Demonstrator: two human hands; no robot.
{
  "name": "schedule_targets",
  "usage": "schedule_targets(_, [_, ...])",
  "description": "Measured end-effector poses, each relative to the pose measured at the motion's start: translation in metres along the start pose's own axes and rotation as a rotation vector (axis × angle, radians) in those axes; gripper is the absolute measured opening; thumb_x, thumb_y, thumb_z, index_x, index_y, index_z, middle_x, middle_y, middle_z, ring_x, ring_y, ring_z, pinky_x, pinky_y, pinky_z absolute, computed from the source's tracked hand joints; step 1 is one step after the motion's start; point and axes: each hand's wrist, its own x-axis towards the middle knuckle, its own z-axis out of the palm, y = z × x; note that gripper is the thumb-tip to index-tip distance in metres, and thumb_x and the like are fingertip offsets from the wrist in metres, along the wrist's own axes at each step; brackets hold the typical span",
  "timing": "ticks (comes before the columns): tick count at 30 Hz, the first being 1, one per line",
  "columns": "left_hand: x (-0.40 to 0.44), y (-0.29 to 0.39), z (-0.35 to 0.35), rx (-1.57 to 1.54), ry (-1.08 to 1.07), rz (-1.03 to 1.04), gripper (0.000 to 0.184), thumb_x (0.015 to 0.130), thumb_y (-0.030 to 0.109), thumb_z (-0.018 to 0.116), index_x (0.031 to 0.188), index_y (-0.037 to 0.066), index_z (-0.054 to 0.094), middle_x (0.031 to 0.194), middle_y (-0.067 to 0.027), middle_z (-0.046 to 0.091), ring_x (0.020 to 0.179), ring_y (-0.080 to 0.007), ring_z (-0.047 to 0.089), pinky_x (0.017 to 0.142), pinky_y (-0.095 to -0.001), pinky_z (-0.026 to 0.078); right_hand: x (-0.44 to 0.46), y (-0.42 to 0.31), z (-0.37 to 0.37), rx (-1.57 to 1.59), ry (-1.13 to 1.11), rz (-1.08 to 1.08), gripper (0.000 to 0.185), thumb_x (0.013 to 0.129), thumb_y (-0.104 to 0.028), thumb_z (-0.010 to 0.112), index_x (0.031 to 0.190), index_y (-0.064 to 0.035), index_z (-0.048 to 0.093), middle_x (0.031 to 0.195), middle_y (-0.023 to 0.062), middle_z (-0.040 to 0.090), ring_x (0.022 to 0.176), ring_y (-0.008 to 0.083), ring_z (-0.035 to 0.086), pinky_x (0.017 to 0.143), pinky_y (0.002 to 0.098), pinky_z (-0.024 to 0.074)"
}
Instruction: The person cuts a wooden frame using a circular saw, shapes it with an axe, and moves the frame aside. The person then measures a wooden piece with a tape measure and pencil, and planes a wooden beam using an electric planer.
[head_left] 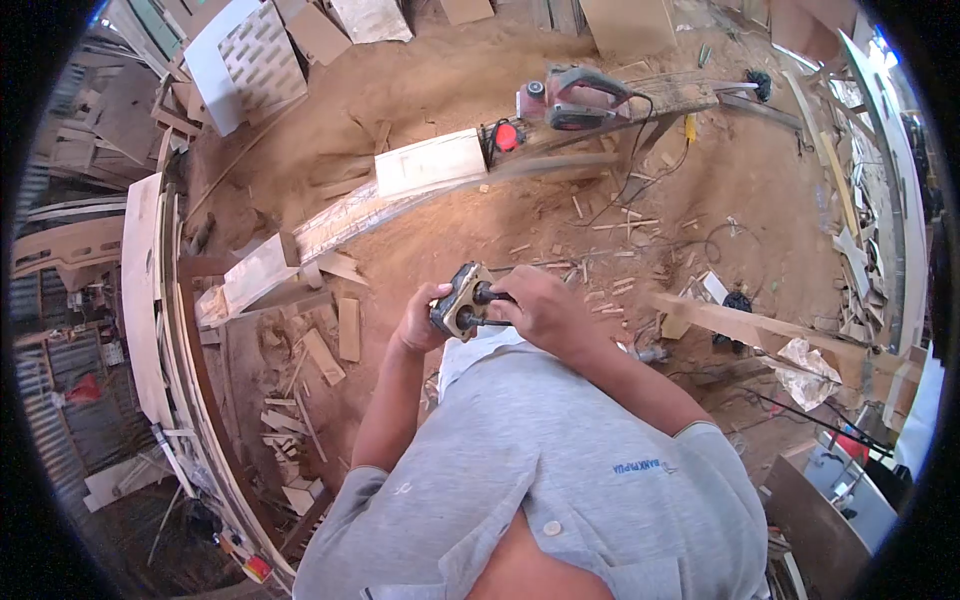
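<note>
In front of my waist, my left hand is closed around the edge of a small block-shaped tool part. Its body is dark, and its tan face has round openings. My right hand is curled beside that face, with its fingers around a black rod-like piece that reaches to the part. The right fingertips are partly hidden, and I cannot make out the exact kind of either piece.
Ahead, a long wooden beam carries a pale board, a red round object and a corded power planer. Wood offcuts litter the sandy floor. Tall sheets stand left; a plank lies right.
</note>
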Motion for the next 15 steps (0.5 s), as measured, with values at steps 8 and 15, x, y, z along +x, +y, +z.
schedule_targets(8, [0.013, 0.047, -0.022, 0.072, -0.107, -0.082, 0.060, 0.098, 0.048, 0.058, 0.130, -0.002, 0.065, 0.110, -0.0176, 0.076, 0.094, -0.0284, 0.075, 0.079, -0.0437, 0.062, 0.047, 0.014, 0.027, 0.044, -0.048, 0.200, 0.020, 0.086, -0.013, 0.081, 0.101, -0.0025, 0.074, 0.095, 0.0172, 0.070, 0.091, 0.0360, 0.069, 0.081, 0.0452, 0.0539])
schedule_targets(15, [0.047, 0.072, -0.052, 0.029, -0.155, -0.225, 0.055, 0.101, 0.044, 0.058, 0.134, 0.000, 0.064, 0.117, -0.0162, 0.075, 0.097, -0.0265, 0.074, 0.090, -0.0441, 0.059, 0.077, 0.032, 0.047, 0.025, 0.001, 0.242, 0.021, 0.086, -0.015, 0.084, 0.102, -0.0033, 0.077, 0.096, 0.0154, 0.074, 0.087, 0.0314, 0.072, 0.077, 0.0406, 0.0564])
